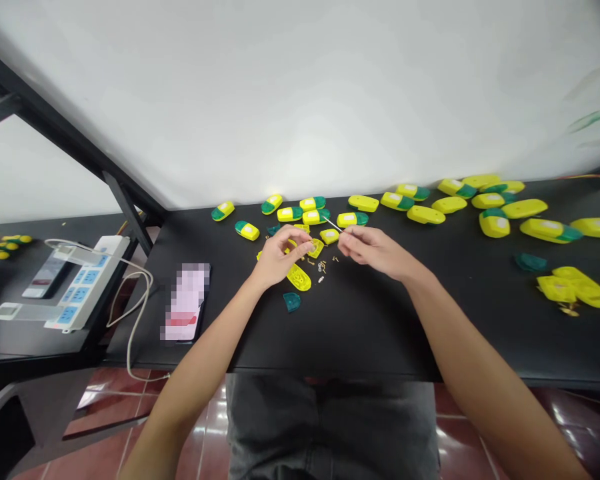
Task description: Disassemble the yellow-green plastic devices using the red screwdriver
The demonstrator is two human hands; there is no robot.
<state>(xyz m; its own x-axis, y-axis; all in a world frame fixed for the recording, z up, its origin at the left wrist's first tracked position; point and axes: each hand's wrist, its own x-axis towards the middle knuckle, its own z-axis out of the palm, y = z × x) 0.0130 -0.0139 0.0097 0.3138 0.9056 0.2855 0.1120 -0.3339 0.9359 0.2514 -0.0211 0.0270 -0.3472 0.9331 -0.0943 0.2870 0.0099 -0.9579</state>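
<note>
Counter: flat, black, low sheen. Open shell half is bright yellow, looks like molded plastic, long with rounded ends, ribbed inside; lies on the counter below the left fingertips. Dark-green cover is thin, looks translucent, rounded at one end, just nearer the person. Loose small metal parts, brassy and silvery, sit right of the shell; too small to identify. Closed yellow-green housings, smooth rounded capsules, spread along the wall side.

Left hand: palm down, fingers curled, thumb and index nearly meeting over a small yellow piece; can't tell if they're pinching anything. Right hand: fingers closed around a thin metal rod tool, shaft angled up-left toward the housings. Both forearms reach forward and inward.
</note>
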